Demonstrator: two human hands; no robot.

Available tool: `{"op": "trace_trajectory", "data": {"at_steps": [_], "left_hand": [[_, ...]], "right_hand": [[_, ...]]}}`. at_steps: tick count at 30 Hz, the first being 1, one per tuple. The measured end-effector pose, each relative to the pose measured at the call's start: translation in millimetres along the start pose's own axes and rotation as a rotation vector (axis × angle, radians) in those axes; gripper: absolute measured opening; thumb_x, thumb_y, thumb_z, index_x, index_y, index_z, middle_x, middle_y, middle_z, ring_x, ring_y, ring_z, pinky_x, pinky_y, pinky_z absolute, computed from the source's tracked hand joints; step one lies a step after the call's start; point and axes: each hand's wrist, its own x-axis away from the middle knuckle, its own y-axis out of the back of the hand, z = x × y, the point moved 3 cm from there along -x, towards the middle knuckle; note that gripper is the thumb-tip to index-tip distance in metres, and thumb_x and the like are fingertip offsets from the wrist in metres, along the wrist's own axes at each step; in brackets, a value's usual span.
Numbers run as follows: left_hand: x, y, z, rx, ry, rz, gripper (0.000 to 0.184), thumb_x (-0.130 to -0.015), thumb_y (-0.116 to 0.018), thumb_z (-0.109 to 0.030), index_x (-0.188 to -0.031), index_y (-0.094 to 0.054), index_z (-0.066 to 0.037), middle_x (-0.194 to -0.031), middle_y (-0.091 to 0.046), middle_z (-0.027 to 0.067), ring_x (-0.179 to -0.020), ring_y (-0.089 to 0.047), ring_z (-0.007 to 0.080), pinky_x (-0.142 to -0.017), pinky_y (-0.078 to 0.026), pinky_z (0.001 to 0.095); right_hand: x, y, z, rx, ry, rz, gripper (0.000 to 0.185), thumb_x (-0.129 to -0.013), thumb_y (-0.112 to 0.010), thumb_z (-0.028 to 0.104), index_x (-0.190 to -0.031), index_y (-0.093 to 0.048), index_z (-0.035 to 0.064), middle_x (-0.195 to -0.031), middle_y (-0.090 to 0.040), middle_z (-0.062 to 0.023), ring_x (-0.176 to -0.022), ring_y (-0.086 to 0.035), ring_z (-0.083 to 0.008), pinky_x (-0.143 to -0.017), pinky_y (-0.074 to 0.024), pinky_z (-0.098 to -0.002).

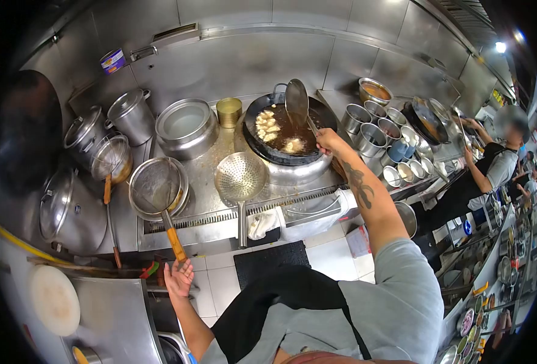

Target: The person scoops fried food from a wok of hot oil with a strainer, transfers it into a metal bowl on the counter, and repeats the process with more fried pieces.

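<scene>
My right hand (326, 141) is closed round the handle of a large steel ladle (296, 100), whose bowl is tilted over a black wok (326, 118). Dark oil (279, 144) fills the wok, and pale food pieces (267, 126) float in it, mostly on its left side. My left hand (179, 278) is palm up with its fingers apart, just below the wooden handle end of a mesh strainer (154, 187); whether they touch I cannot tell. Between the hands, a perforated skimmer (240, 176) lies on the stove with its handle over the front edge.
Left of the wok stand a wide steel pot (186, 124), a brass-coloured can (229, 112) and lidded pots (129, 115). Several steel containers (371, 136) and an orange-filled bowl (375, 91) are at right. A co-worker (502, 164) stands farther right. A white cloth (261, 224) hangs at the stove's front.
</scene>
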Motion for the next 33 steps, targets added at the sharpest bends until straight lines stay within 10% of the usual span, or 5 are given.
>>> {"op": "trace_trajectory", "data": {"at_steps": [14,17,23,33], "left_hand": [[65,160,114,-0.055,0.069,-0.395,0.042,-0.089,-0.051,-0.051,-0.106,-0.05,-0.013,-0.101,-0.06,0.0189,-0.083,-0.063,0.034,-0.07,-0.053,0.046],[85,149,125,-0.511,0.149,-0.617,0.037,-0.09,-0.052,-0.046,-0.098,-0.052,-0.01,-0.093,-0.061,0.0202,-0.075,-0.062,0.032,-0.067,-0.053,0.0432],[68,188,137,-1.533,0.057,-0.089,0.033,-0.085,-0.058,-0.037,-0.092,-0.056,-0.005,-0.082,-0.06,0.0193,-0.071,-0.061,0.0328,-0.065,-0.051,0.0419],[27,223,160,-1.863,-0.367,0.365,0.028,-0.075,-0.067,-0.026,-0.084,-0.062,0.0,-0.068,-0.06,0.019,-0.066,-0.06,0.0368,-0.062,-0.049,0.0432]], "right_hand": [[-14,-38,22,0.487,0.213,0.002,0.021,-0.074,-0.047,0.001,-0.088,-0.062,0.0038,-0.055,-0.055,-0.0118,-0.042,-0.055,-0.0215,-0.037,-0.0395,-0.0374],[5,-33,21,0.378,0.245,-0.009,0.031,-0.073,-0.047,0.0,-0.096,-0.066,0.0037,-0.058,-0.057,-0.013,-0.045,-0.056,-0.0209,-0.042,-0.0433,-0.0356],[47,0,26,0.338,0.241,0.016,0.038,-0.082,-0.047,0.008,-0.118,-0.061,0.011,-0.059,-0.059,-0.0066,-0.041,-0.053,-0.0158,-0.037,-0.042,-0.031],[108,99,22,0.238,-0.037,-0.047,0.038,-0.089,-0.043,0.009,-0.124,-0.055,0.0111,-0.06,-0.054,-0.0001,-0.038,-0.045,-0.0084,-0.033,-0.0347,-0.0255]]}}
